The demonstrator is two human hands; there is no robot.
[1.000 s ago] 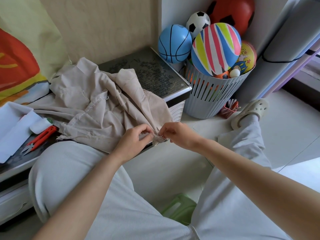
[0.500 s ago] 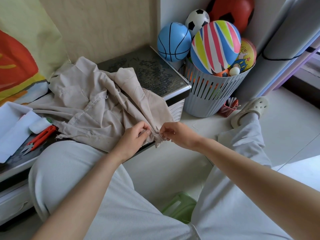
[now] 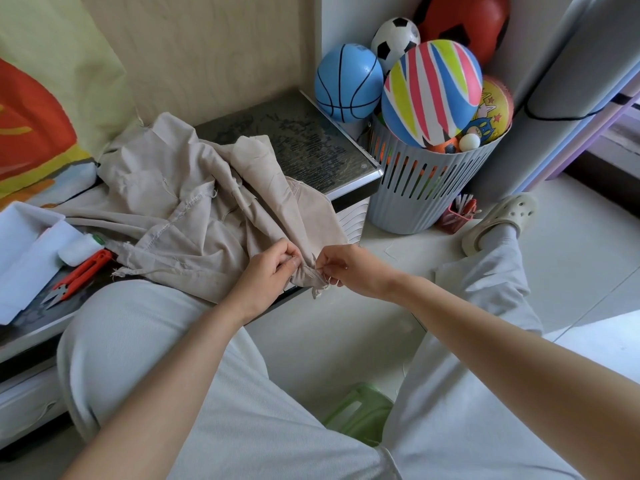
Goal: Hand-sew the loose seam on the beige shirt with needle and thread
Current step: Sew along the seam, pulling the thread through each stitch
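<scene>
The beige shirt [image 3: 194, 216] lies crumpled on the low dark table [image 3: 311, 147], one corner hanging over the front edge. My left hand [image 3: 273, 268] pinches that corner's seam between thumb and fingers. My right hand [image 3: 346, 268] is close beside it on the right, fingertips pinched at the same frayed edge; the needle is too small to make out. A white thread spool [image 3: 78, 249] and orange thread snips [image 3: 81, 273] lie on the table to the left.
White folded cloth [image 3: 27, 251] sits at the table's left end. A grey slatted basket [image 3: 422, 192] full of balls stands on the floor to the right. My knees in light trousers fill the foreground, with a green stool [image 3: 356, 410] between them.
Both hands have stayed at the hanging shirt corner, and their fingers have shifted slightly along the seam. The view has drifted a little.
</scene>
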